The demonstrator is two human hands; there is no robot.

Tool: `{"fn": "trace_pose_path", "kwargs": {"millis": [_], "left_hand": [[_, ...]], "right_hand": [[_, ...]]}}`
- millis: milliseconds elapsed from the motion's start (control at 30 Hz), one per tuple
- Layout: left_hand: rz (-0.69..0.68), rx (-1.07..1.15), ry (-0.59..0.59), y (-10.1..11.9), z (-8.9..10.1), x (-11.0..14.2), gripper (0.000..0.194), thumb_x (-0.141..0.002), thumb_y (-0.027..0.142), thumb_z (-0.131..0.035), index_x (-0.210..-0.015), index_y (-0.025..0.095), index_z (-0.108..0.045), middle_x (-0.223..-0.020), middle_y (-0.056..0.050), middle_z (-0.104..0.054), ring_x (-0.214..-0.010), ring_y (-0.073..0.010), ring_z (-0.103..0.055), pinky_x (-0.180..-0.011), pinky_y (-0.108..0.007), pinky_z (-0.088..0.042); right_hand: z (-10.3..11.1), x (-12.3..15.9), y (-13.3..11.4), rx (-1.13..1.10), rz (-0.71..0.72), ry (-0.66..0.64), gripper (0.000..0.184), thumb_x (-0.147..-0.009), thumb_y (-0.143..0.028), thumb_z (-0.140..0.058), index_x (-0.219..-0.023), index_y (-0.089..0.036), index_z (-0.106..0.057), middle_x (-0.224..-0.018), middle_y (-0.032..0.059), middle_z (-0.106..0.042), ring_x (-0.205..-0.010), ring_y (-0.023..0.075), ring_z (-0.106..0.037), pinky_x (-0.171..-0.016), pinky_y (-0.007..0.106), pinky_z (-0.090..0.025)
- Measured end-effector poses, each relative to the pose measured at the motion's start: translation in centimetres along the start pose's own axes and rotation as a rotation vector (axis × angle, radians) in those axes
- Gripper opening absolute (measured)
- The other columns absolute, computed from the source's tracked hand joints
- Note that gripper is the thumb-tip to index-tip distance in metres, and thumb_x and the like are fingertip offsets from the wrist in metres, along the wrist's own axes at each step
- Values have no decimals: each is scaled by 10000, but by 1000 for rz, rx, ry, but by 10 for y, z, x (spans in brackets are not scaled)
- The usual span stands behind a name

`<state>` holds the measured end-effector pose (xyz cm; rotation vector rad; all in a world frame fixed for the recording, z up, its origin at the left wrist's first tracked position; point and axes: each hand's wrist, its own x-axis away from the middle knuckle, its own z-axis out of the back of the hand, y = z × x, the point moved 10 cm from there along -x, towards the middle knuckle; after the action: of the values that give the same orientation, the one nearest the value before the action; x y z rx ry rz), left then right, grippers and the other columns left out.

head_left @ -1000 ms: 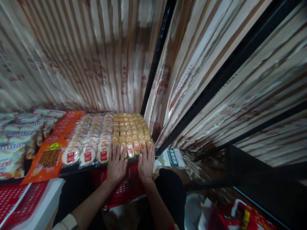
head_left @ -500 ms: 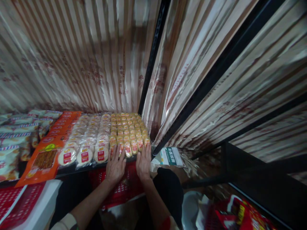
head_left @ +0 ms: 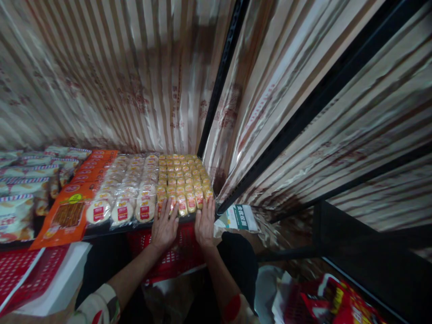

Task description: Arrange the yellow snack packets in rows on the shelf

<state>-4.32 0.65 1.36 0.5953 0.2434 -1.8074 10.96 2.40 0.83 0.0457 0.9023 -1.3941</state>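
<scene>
Rows of small gold-wrapped snack rolls (head_left: 182, 180) fill the right end of a black shelf (head_left: 108, 229). My left hand (head_left: 165, 227) rests its outstretched fingers against the front of these rolls, at their left side. At the right front corner, my right hand (head_left: 204, 223) lies with fingers extended on the front row. Neither hand grips anything. Just left of the rolls stand rows of round white crackers (head_left: 123, 211) in clear wrappers with red labels. Beyond them lie overlapping orange snack packets (head_left: 67, 211).
White snack bags (head_left: 18, 216) occupy the shelf's left end. A black upright post (head_left: 221, 85) and striped plastic sheeting (head_left: 148, 81) border the shelf. Below are red baskets (head_left: 178, 252) and a white box (head_left: 72, 274). Red packets (head_left: 351, 301) lie at lower right, near a white-and-green bag (head_left: 238, 218).
The view has shifted slightly, so the shelf sits a little higher and further right. Both hands stay at the front of the gold rolls with fingers stretched out.
</scene>
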Motion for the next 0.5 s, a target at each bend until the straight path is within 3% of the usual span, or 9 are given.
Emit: {"fn": "trace_pose_path", "kwargs": {"millis": [267, 400, 500], "left_hand": [[14, 25, -18, -2, 7, 12, 521, -879, 220, -400, -1395, 159, -362, -1492, -140, -271, -1411, -268, -129, -1123, -517, -149], [-73, 59, -15, 3, 8, 46, 469, -870, 165, -389, -1329, 89, -443, -1441, -176, -366, -1400, -269, -180, -1103, -486, -249], [-218, 164, -149, 19, -6, 80, 459, -842, 98, -379, -1282, 142, -501, -1387, -100, -472, -1365, -225, -290, -1034, -373, -390]], "right_hand": [[11, 6, -14, -1, 22, -29, 486, -951, -249, -250, -1414, -103, -286, -1498, 174, -245, -1415, 246, -103, -1073, 524, -278], [20, 35, -34, -130, 136, -1, 390, -932, -205, -304, -1265, -80, -462, -1317, 182, -487, -1316, 233, -345, -1033, 467, -353], [11, 62, -43, -179, 148, -63, 299, -922, -192, -328, -1058, -123, -585, -1037, 126, -633, -1068, 197, -546, -930, 389, -440]]}}
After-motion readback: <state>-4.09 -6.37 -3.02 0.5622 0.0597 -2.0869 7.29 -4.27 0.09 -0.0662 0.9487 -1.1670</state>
